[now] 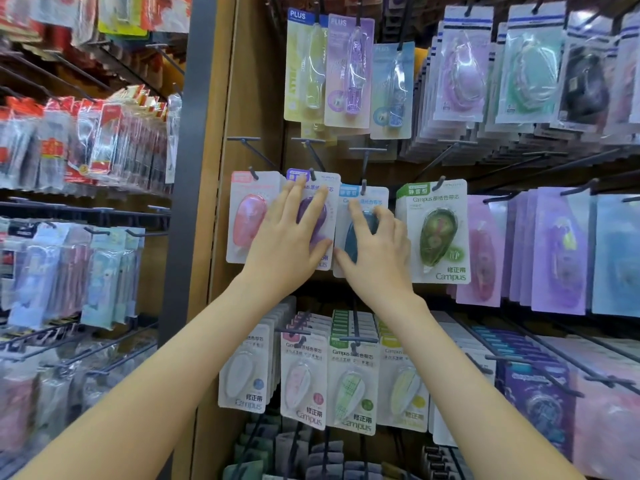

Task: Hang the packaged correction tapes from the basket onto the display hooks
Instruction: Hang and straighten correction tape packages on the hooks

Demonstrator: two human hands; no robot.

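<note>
Four Campus correction tape packs hang side by side on hooks in the middle row: pink (247, 216), purple (329, 195), blue (372, 202) and green (438, 233). My left hand (294, 237) lies flat with straight fingers on the purple pack. My right hand (375, 247) covers the blue pack, its fingers curled over the blister and its thumb at the pack's lower left edge. The basket is out of view.
Taller PLUS tape packs (349, 67) hang above, more Campus packs (304, 379) below. Dense rows of purple and blue packs (557, 251) fill the right. Bare hook ends (244, 140) stick out above the middle row. A grey post (194, 133) separates another rack at left.
</note>
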